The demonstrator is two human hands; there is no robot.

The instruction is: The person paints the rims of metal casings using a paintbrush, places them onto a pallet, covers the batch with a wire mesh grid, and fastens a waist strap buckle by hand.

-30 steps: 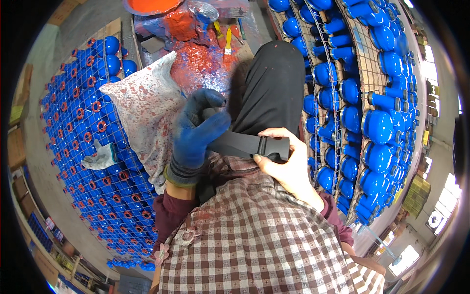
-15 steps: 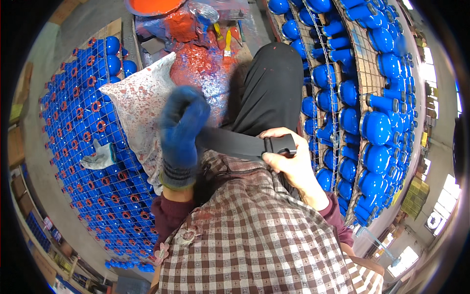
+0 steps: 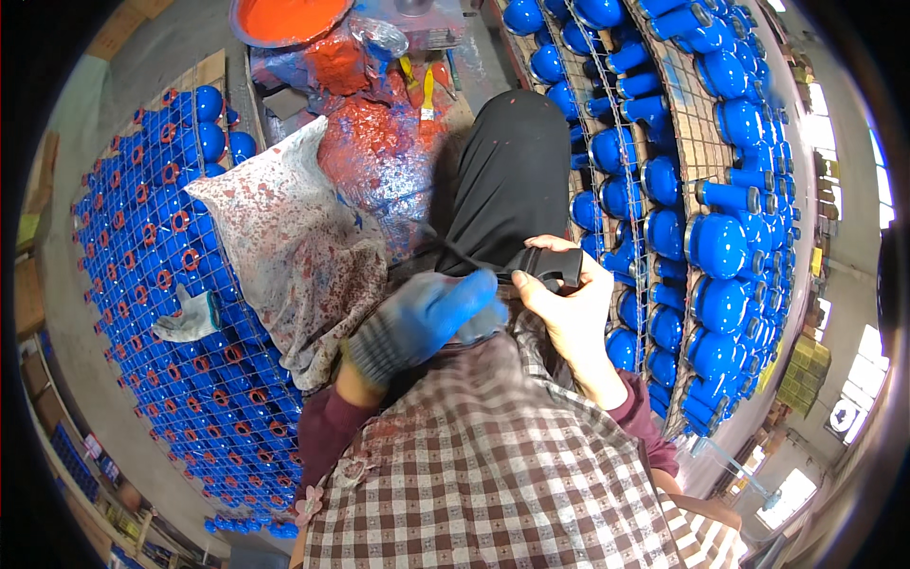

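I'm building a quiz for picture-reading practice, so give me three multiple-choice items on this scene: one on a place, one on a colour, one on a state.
1. Where does the basin of orange paint stand?
A. top of the picture
B. lower left
C. lower right

2. What colour is the glove on the left hand?
A. white
B. blue
C. green

3. How is the right hand?
A. gloved and empty
B. bare, gripping a black buckle
C. bare, flat on the rack

Answers:
1 A, the basin of orange paint stands at the top edge, beyond the paint-spattered cloth.
2 B, the left hand wears a blue knit glove.
3 B, the right hand is bare, its fingers closed on the black buckle.
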